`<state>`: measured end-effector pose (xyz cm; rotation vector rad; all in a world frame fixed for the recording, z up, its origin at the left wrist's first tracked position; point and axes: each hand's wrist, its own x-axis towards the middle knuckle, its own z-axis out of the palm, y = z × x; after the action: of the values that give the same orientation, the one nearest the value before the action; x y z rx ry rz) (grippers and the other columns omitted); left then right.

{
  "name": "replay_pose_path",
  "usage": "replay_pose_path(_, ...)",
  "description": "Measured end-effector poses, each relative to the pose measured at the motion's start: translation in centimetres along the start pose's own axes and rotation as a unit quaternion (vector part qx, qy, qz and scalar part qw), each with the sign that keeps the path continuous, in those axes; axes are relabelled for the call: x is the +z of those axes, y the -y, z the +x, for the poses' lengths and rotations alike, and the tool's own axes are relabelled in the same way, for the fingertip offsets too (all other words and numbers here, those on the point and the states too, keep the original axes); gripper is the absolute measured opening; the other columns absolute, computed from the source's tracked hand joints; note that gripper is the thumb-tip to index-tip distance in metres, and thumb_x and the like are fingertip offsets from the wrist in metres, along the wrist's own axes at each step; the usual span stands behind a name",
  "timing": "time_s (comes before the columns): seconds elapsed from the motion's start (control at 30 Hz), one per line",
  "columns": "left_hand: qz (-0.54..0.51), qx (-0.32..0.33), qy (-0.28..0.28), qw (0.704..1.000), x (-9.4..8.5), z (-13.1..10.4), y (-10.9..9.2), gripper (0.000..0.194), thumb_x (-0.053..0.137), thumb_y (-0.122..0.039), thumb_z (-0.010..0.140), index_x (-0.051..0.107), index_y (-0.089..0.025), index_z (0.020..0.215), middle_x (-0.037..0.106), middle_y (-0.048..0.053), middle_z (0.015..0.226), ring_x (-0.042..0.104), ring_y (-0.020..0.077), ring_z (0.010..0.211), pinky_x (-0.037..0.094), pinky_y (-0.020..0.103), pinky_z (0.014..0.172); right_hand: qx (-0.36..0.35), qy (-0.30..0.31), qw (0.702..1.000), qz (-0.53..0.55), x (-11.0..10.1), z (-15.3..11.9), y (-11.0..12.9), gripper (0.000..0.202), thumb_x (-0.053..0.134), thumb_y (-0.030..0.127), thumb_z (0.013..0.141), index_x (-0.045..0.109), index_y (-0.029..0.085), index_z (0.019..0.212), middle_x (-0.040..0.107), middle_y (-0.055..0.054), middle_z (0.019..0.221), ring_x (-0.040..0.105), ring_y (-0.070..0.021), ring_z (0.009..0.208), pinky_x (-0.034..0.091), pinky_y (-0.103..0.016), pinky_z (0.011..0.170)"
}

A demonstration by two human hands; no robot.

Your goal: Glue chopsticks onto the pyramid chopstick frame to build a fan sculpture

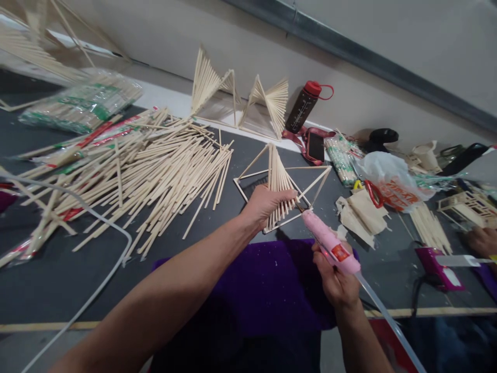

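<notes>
My right hand (337, 277) is wrapped round a pink glue gun (330, 241), with a long clear glue stick (388, 317) trailing from its back end. The gun's nozzle points at the side of a wooden stick frame (278, 178), close to my left thumb. My left hand (264, 206) grips this frame by its fanned row of sticks, thumb stretched toward the nozzle. Straight sticks form triangular outlines on either side of the fan. A purple cloth (267, 290) lies at the table edge below my hands.
A big pile of loose sticks (166, 171) spreads to the left, near bagged sticks (85, 101). Two finished-looking fan frames (267, 106) stand by the wall beside a bottle (303, 106). At right are a phone (315, 146), scissors (373, 194), a plastic bag (392, 178) and another person's hand (481, 241).
</notes>
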<state>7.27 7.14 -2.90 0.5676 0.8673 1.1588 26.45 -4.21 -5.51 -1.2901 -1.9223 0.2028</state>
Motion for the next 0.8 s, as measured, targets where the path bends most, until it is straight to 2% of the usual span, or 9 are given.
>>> replay_pose_path(0.17, -0.006, 0.0, -0.001, 1.0, 0.1, -0.05, 0.01, 0.022, 0.082, -0.017, 0.054, 0.065, -0.009, 0.067, 0.063, 0.004, 0.057, 0.057, 0.0126, 0.047, 0.046, 0.026, 0.049, 0.014, 0.008, 0.999, -0.038, -0.06, -0.01, 0.28, 0.021, 0.053, 0.027, 0.09, 0.056, 0.02, 0.11, 0.063, -0.01, 0.105, 0.063, -0.0226, 0.099, 0.052, -0.036, 0.084)
replay_pose_path(0.3, -0.008, 0.002, -0.013, 1.0, 0.28, -0.24, -0.11, 0.023, 0.082, -0.015, 0.053, 0.066, -0.009, 0.068, 0.064, 0.004, 0.059, 0.059, 0.013, 0.05, 0.047, 0.025, 0.051, -0.001, -0.002, 0.998, -0.07, 0.03, -0.11, -0.1, 0.028, 0.054, 0.03, 0.09, 0.055, 0.019, 0.116, 0.064, -0.013, 0.111, 0.062, -0.0259, 0.105, 0.053, -0.038, 0.083)
replay_pose_path(0.43, -0.004, 0.004, -0.014, 1.0, 0.37, -0.36, -0.23, 0.021, 0.082, -0.015, 0.054, 0.066, -0.009, 0.067, 0.064, 0.004, 0.059, 0.059, 0.0128, 0.05, 0.047, 0.025, 0.05, -0.029, -0.007, 0.997, -0.078, 0.16, -0.11, -0.31, 0.035, 0.055, 0.029, 0.089, 0.053, 0.019, 0.123, 0.064, -0.013, 0.113, 0.066, -0.0239, 0.096, 0.054, -0.037, 0.078)
replay_pose_path(0.57, 0.0, 0.009, -0.02, 1.0, 0.46, -0.46, -0.36, 0.02, 0.081, -0.014, 0.054, 0.066, -0.009, 0.066, 0.064, 0.004, 0.058, 0.058, 0.0123, 0.05, 0.046, 0.024, 0.05, -0.054, -0.015, 0.994, -0.094, 0.24, 0.15, -0.11, 0.035, 0.057, 0.027, 0.088, 0.054, 0.018, 0.121, 0.066, -0.014, 0.11, 0.067, -0.0223, 0.089, 0.055, -0.034, 0.074)
replay_pose_path(0.8, 0.008, 0.006, -0.01, 1.0, 0.26, -0.28, -0.25, 0.02, 0.081, -0.015, 0.055, 0.066, -0.009, 0.066, 0.065, 0.005, 0.06, 0.058, 0.0123, 0.05, 0.046, 0.024, 0.051, -0.058, -0.019, 0.993, -0.097, 0.34, 0.46, -0.13, 0.029, 0.058, 0.027, 0.088, 0.057, 0.017, 0.115, 0.068, -0.013, 0.107, 0.068, -0.023, 0.093, 0.057, -0.033, 0.077)
